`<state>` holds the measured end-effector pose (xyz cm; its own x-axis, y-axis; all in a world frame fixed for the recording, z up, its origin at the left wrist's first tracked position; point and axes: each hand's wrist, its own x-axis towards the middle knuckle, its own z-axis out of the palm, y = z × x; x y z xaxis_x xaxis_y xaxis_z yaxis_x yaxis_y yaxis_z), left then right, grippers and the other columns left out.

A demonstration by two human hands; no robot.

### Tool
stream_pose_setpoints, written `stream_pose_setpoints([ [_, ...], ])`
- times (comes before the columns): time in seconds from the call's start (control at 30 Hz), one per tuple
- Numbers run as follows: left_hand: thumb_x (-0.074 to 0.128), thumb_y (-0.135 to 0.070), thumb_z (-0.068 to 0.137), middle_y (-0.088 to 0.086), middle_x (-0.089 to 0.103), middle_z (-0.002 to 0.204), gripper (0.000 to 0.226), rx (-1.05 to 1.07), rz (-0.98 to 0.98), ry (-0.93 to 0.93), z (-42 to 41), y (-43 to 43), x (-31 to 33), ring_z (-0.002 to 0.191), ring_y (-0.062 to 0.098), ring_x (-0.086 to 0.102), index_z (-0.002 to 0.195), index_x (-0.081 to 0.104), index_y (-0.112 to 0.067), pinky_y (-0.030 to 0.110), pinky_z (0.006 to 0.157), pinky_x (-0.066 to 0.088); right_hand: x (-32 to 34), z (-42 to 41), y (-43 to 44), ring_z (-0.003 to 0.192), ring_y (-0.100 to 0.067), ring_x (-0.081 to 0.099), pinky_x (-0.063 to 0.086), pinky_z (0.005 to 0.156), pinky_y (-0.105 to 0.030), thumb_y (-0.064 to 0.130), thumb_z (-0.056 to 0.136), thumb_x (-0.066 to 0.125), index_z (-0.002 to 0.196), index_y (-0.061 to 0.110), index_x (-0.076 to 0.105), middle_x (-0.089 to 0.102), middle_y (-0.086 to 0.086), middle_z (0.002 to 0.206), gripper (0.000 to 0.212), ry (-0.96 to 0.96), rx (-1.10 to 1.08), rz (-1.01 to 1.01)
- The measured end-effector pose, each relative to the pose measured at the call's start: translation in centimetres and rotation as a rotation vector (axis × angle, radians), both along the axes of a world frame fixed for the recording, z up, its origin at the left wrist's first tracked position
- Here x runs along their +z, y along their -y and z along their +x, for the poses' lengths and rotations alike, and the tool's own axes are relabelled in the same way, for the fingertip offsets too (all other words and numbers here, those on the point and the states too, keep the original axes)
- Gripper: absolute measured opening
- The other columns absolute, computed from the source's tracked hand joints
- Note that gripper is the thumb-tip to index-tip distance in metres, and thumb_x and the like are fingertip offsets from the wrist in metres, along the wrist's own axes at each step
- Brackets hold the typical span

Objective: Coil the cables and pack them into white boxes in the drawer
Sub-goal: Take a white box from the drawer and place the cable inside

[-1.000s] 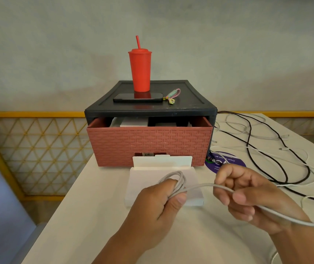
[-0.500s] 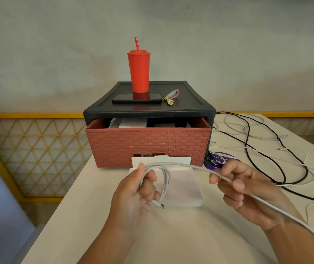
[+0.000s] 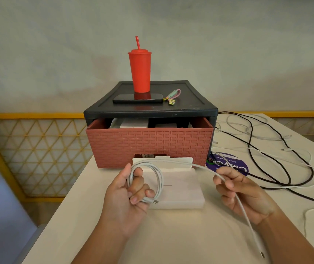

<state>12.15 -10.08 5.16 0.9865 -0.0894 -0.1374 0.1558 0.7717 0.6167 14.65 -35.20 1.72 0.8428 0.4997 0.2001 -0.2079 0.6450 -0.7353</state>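
My left hand (image 3: 127, 195) grips a coil of white cable (image 3: 157, 179), its loops hanging over an open white box (image 3: 182, 193) on the table. From the coil the cable's free length runs right through the curled fingers of my right hand (image 3: 241, 191) and down to a plug (image 3: 262, 254) near the front edge. Behind the box stands a red woven drawer (image 3: 150, 144), pulled partly out of a black cabinet (image 3: 196, 105). White boxes (image 3: 133, 123) show inside the drawer.
Black and white cables (image 3: 285, 164) lie tangled on the table's right side, next to a purple round sticker (image 3: 234, 165). A red tumbler (image 3: 140, 71), a phone (image 3: 138, 98) and a keyring (image 3: 172, 96) sit on the cabinet. The table's left edge drops off.
My left hand has turned palm up and the coil has gained a loop. My right hand has slid along the cable, whose free end now lies shorter near the front edge.
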Motion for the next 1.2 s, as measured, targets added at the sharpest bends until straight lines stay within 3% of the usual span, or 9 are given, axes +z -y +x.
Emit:
stream_pose_setpoints([
  [0.07, 0.049, -0.032, 0.078, -0.006, 0.02, 0.037, 0.031, -0.009, -0.002, 0.002, 0.1, 0.1, 0.0, 0.028, 0.006, 0.021, 0.057, 0.057, -0.01, 0.02, 0.039, 0.04, -0.9, 1.1, 1.1, 0.09, -0.027, 0.057, 0.049, 0.082, -0.038, -0.01, 0.096, 0.015, 0.133, -0.008, 0.036, 0.05, -0.029, 0.121, 0.043, 0.019, 0.027, 0.131],
  [0.13, 0.048, -0.032, 0.078, -0.006, 0.02, 0.037, 0.031, -0.004, -0.018, -0.002, 0.1, 0.2, -0.1, 0.028, 0.006, 0.021, 0.057, 0.057, -0.01, 0.02, 0.038, 0.04, -1.1, 1.0, 1.4, 0.093, -0.03, 0.056, 0.048, 0.085, -0.039, -0.01, 0.096, 0.009, 0.135, -0.012, 0.029, 0.047, -0.03, 0.124, 0.044, 0.02, -0.043, 0.122],
  [0.2, 0.048, -0.031, 0.078, -0.006, 0.021, 0.037, 0.03, 0.003, -0.042, 0.005, 0.1, 0.2, -0.3, 0.028, 0.006, 0.022, 0.06, 0.057, -0.01, 0.021, 0.039, 0.04, -0.3, 1.0, 0.9, 0.07, -0.017, 0.06, 0.053, 0.065, -0.028, 0.004, 0.092, 0.051, 0.124, -0.005, 0.052, 0.061, -0.022, 0.103, 0.033, -0.018, 0.059, 0.048],
  [0.27, 0.047, -0.031, 0.08, -0.006, 0.022, 0.037, 0.028, 0.006, -0.084, 0.015, 0.2, 0.0, -0.5, 0.028, 0.006, 0.023, 0.064, 0.057, -0.01, 0.021, 0.04, 0.042, -0.3, 0.9, 1.0, 0.039, -0.004, 0.043, 0.039, 0.035, -0.015, 0.02, 0.043, 0.094, 0.089, 0.007, 0.074, 0.063, -0.008, 0.069, 0.051, -0.057, -0.181, -0.179],
  [0.37, 0.047, -0.03, 0.08, -0.006, 0.023, 0.037, 0.029, 0.019, -0.132, 0.037, 0.4, -0.6, -0.6, 0.028, 0.006, 0.024, 0.067, 0.061, -0.009, 0.02, 0.04, 0.043, 0.7, 0.6, 0.1, 0.031, -0.002, 0.031, 0.025, 0.029, -0.01, 0.03, 0.02, 0.096, 0.074, 0.009, 0.075, 0.057, -0.004, 0.058, 0.062, -0.089, -0.349, -0.34],
  [0.53, 0.083, -0.02, 0.043, -0.005, 0.031, 0.043, 0.039, 0.015, -0.227, 0.157, 0.9, -2.0, -1.4, 0.033, 0.008, 0.033, 0.077, 0.072, -0.003, 0.024, 0.047, 0.049, 2.0, -0.2, -1.4, 0.034, -0.006, 0.033, 0.028, 0.032, -0.017, 0.008, 0.076, 0.069, 0.079, 0.008, 0.072, 0.057, -0.004, 0.061, 0.005, 0.021, -0.549, -0.73],
  [0.6, 0.079, -0.019, 0.043, -0.004, 0.032, 0.045, 0.044, 0.042, -0.246, 0.162, 0.9, -2.3, -1.3, 0.035, 0.009, 0.034, 0.082, 0.072, 0.001, 0.026, 0.048, 0.051, 2.1, -0.4, -1.6, 0.034, -0.007, 0.034, 0.029, 0.033, -0.018, 0.001, 0.086, 0.058, 0.083, 0.009, 0.071, 0.059, 0.0, 0.058, 0.016, 0.078, -0.595, -0.857],
  [0.87, 0.064, -0.011, 0.079, 0.007, 0.052, 0.057, 0.04, -0.16, -0.483, 0.371, 2.4, -4.7, -2.4, 0.052, 0.019, 0.052, 0.113, 0.062, 0.01, 0.035, 0.074, 0.052, 4.8, -3.6, -4.7, 0.039, -0.006, 0.037, 0.031, 0.039, -0.016, 0.002, 0.083, 0.064, 0.073, 0.022, 0.075, 0.062, 0.002, 0.056, 0.025, 0.207, -0.277, -1.061],
  [1.2, 0.023, -0.025, 0.1, 0.015, 0.062, 0.093, 0.05, -0.196, -0.252, 0.446, 2.9, -6.0, -3.9, 0.088, 0.023, 0.056, 0.137, 0.035, 0.007, 0.029, 0.103, 0.027, 4.6, -5.3, -7.3, 0.043, -0.001, 0.045, 0.039, 0.05, -0.014, 0.012, 0.09, 0.058, 0.087, 0.04, 0.066, 0.06, 0.017, 0.065, 0.029, 0.362, -0.1, -1.283],
])
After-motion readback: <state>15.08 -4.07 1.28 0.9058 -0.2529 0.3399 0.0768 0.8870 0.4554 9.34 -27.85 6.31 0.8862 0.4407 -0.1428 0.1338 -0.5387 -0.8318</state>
